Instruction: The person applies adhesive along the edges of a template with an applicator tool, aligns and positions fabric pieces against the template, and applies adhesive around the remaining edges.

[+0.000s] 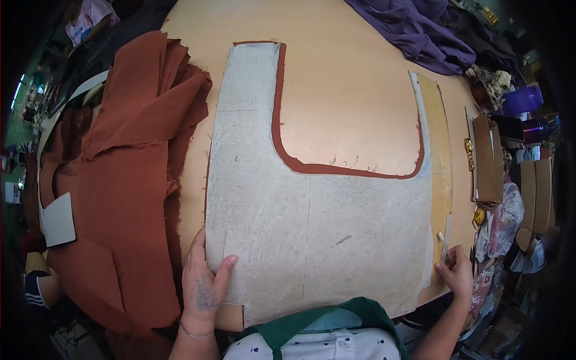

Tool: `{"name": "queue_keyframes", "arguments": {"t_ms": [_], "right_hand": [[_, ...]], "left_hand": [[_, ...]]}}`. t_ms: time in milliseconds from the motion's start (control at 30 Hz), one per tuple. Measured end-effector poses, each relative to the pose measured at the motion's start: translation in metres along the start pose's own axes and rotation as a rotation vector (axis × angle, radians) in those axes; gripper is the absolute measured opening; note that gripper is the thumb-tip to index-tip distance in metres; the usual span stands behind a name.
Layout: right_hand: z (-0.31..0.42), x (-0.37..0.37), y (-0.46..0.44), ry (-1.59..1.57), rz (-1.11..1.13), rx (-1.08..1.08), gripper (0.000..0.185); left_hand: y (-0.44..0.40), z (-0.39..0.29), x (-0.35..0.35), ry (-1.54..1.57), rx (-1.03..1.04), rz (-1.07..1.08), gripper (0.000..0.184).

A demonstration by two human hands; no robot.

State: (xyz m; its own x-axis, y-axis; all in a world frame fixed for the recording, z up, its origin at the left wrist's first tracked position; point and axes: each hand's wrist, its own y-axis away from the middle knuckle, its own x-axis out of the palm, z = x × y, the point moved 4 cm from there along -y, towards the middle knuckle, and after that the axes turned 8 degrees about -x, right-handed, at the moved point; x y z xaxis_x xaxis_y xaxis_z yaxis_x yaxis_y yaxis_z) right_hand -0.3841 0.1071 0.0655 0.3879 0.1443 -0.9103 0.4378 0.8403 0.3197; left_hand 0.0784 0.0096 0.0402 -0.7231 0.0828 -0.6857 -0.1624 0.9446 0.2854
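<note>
A large grey cardboard pattern (354,234) with a U-shaped cutout lies flat on rust-brown fabric (291,163), which shows as a strip along the cutout. Its lower left edge is under my left hand (206,279), the thumb on top and the fingers stretched along the side, holding nothing. At the lower right, my right hand (457,273) is closed around a slim white pen-like stick (443,243), its pale end pointing up and away from me. That hand is beside the yellowish strip (440,150) along the pattern's right side. I cannot make out the stick's exact kind.
Layered rust-brown cloth (135,210) is heaped at the left, with a white card (58,221) on it. Purple fabric (420,36) lies at the far right. A long cardboard box (487,159), gold scissor-like handles (468,154) and clear plastic (507,213) line the right edge.
</note>
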Motion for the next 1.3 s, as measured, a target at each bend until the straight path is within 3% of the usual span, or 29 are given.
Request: {"name": "queue_keyframes", "arguments": {"t_ms": [367,733,833,900,1067,1100,1167,1233,1300], "right_hand": [[-0.009,0.003,0.001,-0.067,0.050,0.040,0.032],[0.001,-0.005,-0.001,0.035,0.112,0.015,0.031],[0.006,-0.012,-0.019,-0.137,-0.169,-0.266,0.020],[0.040,-0.009,-0.036,-0.736,-0.273,-0.286,0.011],[0.108,0.010,-0.053,-1.370,-0.244,-0.335,0.015],[0.093,0.004,-0.053,-1.289,-0.308,-0.256,0.013],[0.056,0.002,-0.053,-0.771,-0.422,-0.226,0.015],[0.016,0.010,-0.048,-0.297,-0.469,-0.182,0.030],[0.000,0.025,-0.031,-0.387,-0.396,-0.123,0.034]], "left_hand": [[0.000,-0.006,-0.005,0.109,-0.090,0.117,0.057],[0.000,-0.001,-0.004,0.110,-0.067,0.046,0.055],[-0.001,0.003,-0.001,0.134,-0.043,0.041,0.056],[-0.001,0.003,0.000,0.136,-0.021,0.030,0.056],[0.000,-0.002,-0.003,0.197,-0.089,0.034,0.050],[0.000,0.002,-0.001,0.211,-0.046,0.013,0.051],[-0.004,0.018,0.002,0.241,0.041,-0.025,0.053],[-0.006,0.018,-0.001,0.172,0.065,-0.024,0.055],[-0.005,0.010,-0.004,0.116,0.036,-0.003,0.056]]}}
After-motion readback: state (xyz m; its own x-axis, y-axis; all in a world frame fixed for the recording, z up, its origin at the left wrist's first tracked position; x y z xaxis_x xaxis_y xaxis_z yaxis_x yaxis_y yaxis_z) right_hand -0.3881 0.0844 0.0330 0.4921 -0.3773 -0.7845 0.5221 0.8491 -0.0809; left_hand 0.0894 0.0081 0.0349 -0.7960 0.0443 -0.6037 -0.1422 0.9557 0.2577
